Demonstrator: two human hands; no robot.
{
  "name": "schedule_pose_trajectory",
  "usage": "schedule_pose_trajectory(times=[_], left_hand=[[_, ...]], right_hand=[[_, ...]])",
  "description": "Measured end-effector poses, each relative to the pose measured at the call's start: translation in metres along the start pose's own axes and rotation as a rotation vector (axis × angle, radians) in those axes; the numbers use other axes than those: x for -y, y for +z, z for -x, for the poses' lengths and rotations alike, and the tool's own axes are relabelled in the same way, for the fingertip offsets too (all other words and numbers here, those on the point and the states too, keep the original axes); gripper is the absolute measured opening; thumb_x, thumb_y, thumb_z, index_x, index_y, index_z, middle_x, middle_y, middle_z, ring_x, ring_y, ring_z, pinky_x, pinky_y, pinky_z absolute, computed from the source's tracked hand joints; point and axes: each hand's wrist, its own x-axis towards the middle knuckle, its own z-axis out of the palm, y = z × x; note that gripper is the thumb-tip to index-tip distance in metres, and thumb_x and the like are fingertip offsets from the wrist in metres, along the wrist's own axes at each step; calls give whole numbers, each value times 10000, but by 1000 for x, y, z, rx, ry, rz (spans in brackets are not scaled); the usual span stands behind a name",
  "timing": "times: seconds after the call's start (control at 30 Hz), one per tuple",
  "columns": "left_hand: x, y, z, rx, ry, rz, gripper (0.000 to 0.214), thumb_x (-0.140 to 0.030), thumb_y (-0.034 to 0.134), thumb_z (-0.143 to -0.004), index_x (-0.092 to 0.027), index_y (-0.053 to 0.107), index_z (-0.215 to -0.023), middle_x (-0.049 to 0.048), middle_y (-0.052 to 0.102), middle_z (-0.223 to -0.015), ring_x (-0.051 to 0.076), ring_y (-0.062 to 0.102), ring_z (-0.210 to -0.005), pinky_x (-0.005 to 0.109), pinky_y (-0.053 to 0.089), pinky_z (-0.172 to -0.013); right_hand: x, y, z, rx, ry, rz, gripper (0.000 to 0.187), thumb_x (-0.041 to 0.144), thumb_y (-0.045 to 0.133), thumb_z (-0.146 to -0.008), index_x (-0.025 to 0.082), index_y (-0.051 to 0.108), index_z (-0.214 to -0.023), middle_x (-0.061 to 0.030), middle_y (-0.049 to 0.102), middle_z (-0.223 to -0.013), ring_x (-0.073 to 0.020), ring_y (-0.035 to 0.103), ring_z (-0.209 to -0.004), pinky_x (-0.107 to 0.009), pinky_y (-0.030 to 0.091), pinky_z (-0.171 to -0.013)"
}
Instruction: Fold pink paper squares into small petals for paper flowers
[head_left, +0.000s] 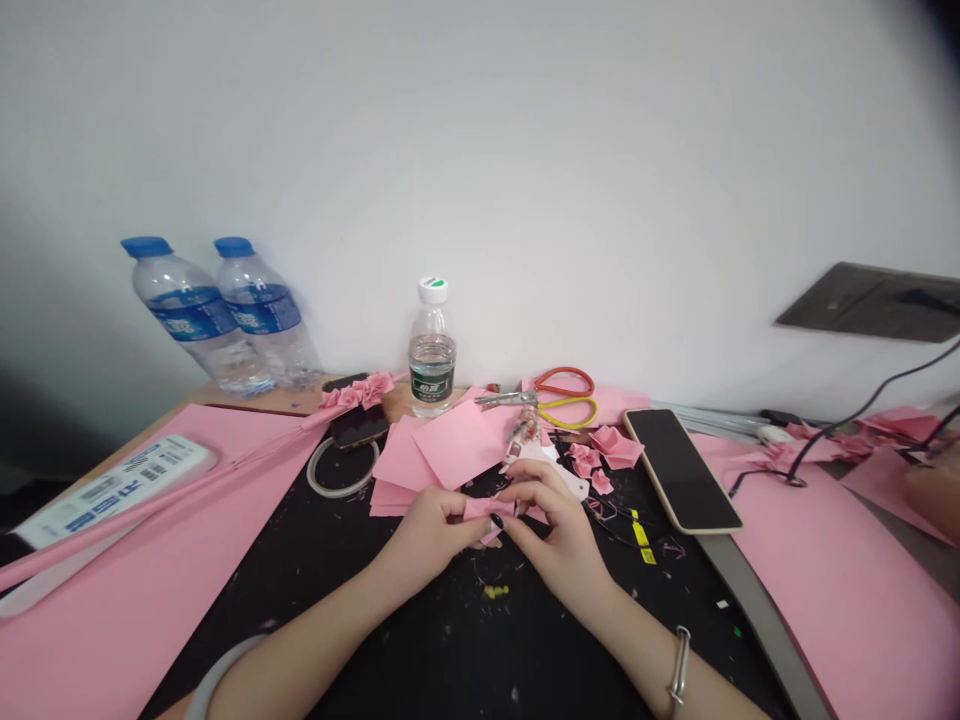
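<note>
White wall stood behind a wooden bench (259,402) whose middle was covered by a black mat (450,650) littered with paper scraps. Over the mat's centre, the left grip (431,530) and the right grip (559,540) met fingertip to fingertip, both pinched on a small folded piece of pink paper (480,509). The piece lay between them, its left end under the left thumb and its right end caught by the right thumb and forefinger, held just above the mat. A pale bangle (217,682) circled the left wrist and a silver bracelet (679,665) the right.

Just beyond the grips lay a loose stack of pink sheets (450,445), with a tape ring (341,470) to its left and folded pink petals (615,446) to its right. Scissors (562,396) with red and yellow handles rested near the wall, beside a white-capped water bottle (432,350). Two blue-capped bottles (225,320) stood together at the far left. A dark-screened phone (681,470) lay to the right of the grips, well apart from them. A large pink sheet (112,610) covered the left side, and a white printed package (112,490) lay along its far edge. At the right edge, another person's hand (934,495) showed partly.
</note>
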Motion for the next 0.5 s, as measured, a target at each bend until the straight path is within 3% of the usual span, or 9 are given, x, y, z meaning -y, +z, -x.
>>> schedule_pose_trajectory(times=[0.27, 0.5], left_hand=[[6, 0, 1, -11, 41, -93, 189, -223, 579, -684, -97, 663, -571, -34, 545, -470, 96, 435, -469, 201, 283, -467], [4, 2, 4, 70, 63, -76, 155, -235, 618, -660, -123, 686, -577, 0, 647, -561, 158, 560, -573, 221, 397, -531]], right_hand=[[3, 0, 1, -13, -16, 16, 130, 80, 611, -733, 198, 649, -774, -67, 557, -1005, -196, 548, -928, -301, 472, -751], [5, 4, 2, 2, 30, -8, 154, 60, 651, -688, 211, 666, -711, -53, 575, -1030, -200, 545, -947, -335, 438, -839]])
